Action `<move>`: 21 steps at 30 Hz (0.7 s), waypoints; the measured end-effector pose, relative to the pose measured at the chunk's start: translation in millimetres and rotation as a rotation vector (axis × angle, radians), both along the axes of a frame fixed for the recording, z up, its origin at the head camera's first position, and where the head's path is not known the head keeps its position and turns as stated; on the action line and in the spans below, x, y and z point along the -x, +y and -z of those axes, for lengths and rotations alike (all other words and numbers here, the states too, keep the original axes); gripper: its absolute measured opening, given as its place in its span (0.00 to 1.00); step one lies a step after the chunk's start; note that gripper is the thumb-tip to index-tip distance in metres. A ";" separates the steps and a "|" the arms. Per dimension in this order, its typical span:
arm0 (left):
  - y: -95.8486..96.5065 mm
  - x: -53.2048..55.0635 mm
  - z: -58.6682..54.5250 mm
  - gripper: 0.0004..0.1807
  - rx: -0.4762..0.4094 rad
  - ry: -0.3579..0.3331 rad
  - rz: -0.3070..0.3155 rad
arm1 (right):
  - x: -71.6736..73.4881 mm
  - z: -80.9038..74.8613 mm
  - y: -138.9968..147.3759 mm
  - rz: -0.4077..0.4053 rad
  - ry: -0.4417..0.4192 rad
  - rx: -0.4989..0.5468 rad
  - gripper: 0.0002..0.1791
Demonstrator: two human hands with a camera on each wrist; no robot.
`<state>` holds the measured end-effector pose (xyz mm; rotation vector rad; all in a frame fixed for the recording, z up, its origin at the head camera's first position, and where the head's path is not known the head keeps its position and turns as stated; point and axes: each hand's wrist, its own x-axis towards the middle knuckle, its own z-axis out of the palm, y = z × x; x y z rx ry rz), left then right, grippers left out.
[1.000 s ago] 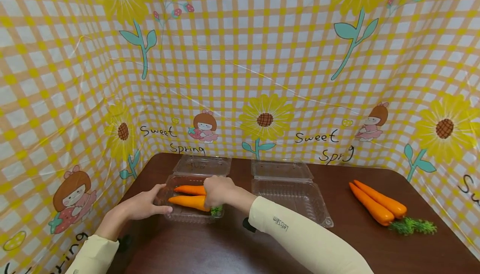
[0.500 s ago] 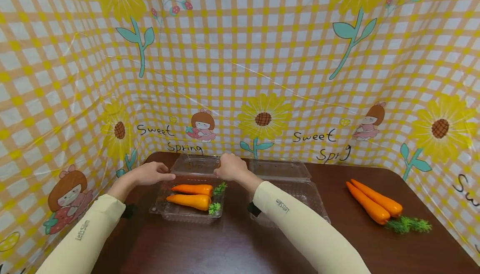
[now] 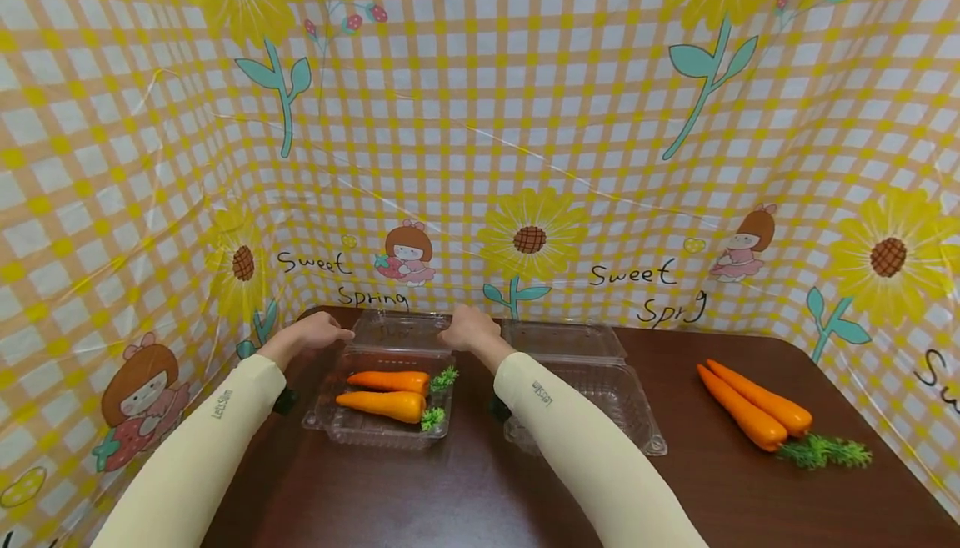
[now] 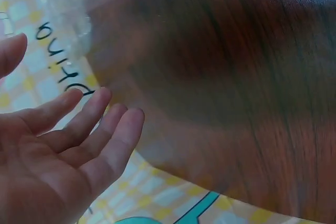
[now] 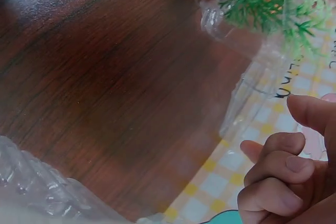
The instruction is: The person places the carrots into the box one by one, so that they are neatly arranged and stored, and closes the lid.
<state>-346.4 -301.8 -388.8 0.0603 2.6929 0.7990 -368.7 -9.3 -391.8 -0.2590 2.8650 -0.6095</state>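
Two orange carrots with green tops lie side by side in the base of the left clear plastic clamshell box. Its lid is folded back behind the base. My left hand is at the lid's left side, its fingers loosely bent and apart from the plastic in the left wrist view. At the lid's right side is my right hand. In the right wrist view its thumb stands away from the forefinger, the other fingers are curled, and nothing shows between them.
A second clear clamshell box stands open to the right, partly behind my right forearm. Two more carrots with green tops lie on the dark wooden table at the right. A patterned cloth encloses the back and sides.
My right hand has let go of the front carrot and moved back to the lid's right side. My left hand has moved from the base's left edge back to the lid's left side.
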 end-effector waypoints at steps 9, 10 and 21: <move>-3.2 13.7 12.6 0.27 -0.013 -0.080 -0.085 | 14.9 14.3 -2.6 0.045 -0.067 -0.001 0.15; -3.3 13.7 12.6 0.26 -0.014 -0.084 -0.080 | 16.6 16.5 -3.4 0.049 -0.076 0.002 0.13; -3.1 16.0 14.6 0.26 -0.107 -0.107 -0.005 | 19.8 22.3 -7.5 0.069 -0.089 0.007 0.09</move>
